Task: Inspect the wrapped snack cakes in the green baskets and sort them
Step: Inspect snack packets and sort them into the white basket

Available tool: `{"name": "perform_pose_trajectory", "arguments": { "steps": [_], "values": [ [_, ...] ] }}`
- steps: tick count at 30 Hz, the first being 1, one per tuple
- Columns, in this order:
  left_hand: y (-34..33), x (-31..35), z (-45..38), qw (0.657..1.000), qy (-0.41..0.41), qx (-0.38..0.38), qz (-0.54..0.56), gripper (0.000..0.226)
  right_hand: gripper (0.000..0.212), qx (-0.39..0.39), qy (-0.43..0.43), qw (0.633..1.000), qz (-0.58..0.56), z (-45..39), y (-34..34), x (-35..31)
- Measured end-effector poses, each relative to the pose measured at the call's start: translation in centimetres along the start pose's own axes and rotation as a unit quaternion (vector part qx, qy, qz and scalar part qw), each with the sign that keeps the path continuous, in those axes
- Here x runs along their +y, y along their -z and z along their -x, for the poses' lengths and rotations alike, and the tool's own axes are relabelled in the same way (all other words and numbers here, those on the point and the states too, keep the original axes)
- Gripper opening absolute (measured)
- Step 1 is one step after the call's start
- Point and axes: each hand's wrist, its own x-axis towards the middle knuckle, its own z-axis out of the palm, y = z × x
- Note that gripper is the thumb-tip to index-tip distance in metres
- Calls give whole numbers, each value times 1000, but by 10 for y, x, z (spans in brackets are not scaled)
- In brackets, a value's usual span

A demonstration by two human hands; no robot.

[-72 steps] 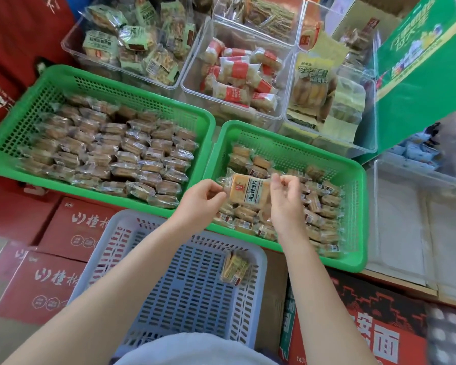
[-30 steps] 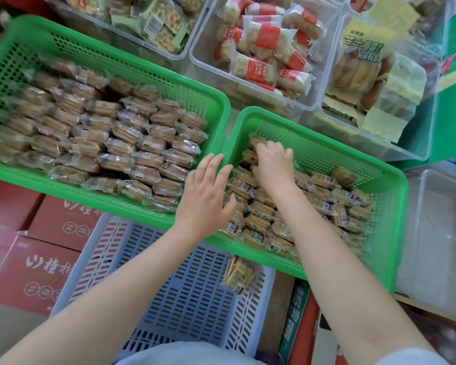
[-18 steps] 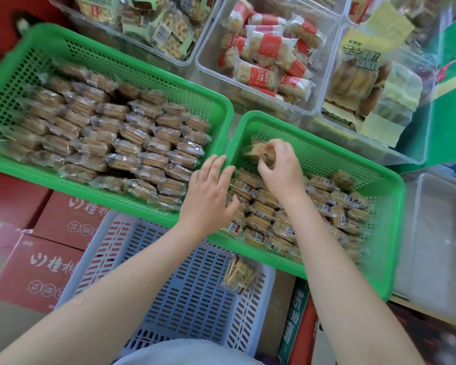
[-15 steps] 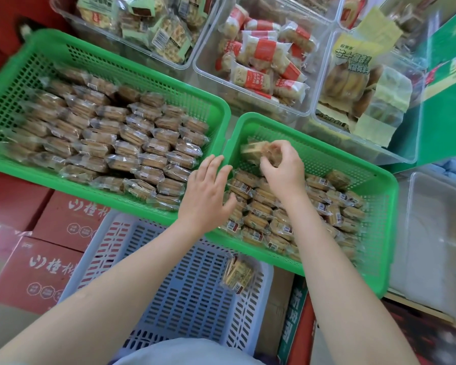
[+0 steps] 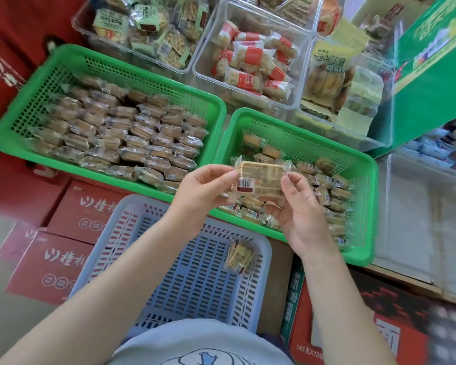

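The held snack cake (image 5: 258, 179) hides cakes in the right green basket (image 5: 363, 206), its label print too blurred to read, while the far clear bins (image 5: 261, 11) run off the top edge.

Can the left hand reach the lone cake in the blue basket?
Probably yes: the blue basket is open-topped, so nothing covers the lone cake. But the left hand must first release the held cake.
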Motion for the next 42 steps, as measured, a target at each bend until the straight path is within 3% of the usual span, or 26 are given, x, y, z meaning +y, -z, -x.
{"name": "perform_pose_trajectory", "arguments": {
  "steps": [3, 5, 9, 11, 13, 15, 19, 22, 24, 28, 38, 42],
  "values": [
    [5, -4, 15, 999, 27, -29, 8, 23, 19, 10, 11, 1000, 10, 15, 0, 6],
    [8, -7, 24, 999, 22, -43, 4, 19, 13, 30, 42, 996, 76, 25, 1, 8],
    [11, -12, 42, 999, -6, -41, -24, 10, 21, 97, 181, 928, 312, 45, 2, 9],
    [7, -14, 50, 998, -11, -36, -41, 13, 19, 110, 236, 893, 367, 57, -3, 9],
    [4, -14, 58, 999, -8, -40, -30, 13, 19, 117, 258, 884, 373, 66, -7, 9],
    [4, -13, 62, 998, 12, -54, -3, 8, 19, 124, 237, 900, 343, 72, -7, 11],
    [7, -11, 71, 993, 24, -104, 44, 47, 18, 127, 161, 944, 260, 82, -4, 12],
    [7, -10, 80, 990, 12, -132, 50, 34, 15, 100, 125, 971, 176, 92, -7, 9],
    [6, -11, 85, 990, 4, -138, 43, 21, 25, 74, 103, 981, 147, 96, -7, 7],
    [6, -13, 92, 992, -11, -127, 8, 13, 19, 32, 70, 985, 157, 101, -3, 10],
    [8, -22, 106, 994, -48, -52, -82, 29, 31, 101, 106, 953, 266, 108, -2, 32],
    [10, -21, 111, 998, -15, -56, -36, 35, 19, 111, 101, 969, 195, 114, 1, 33]
  ]
}}
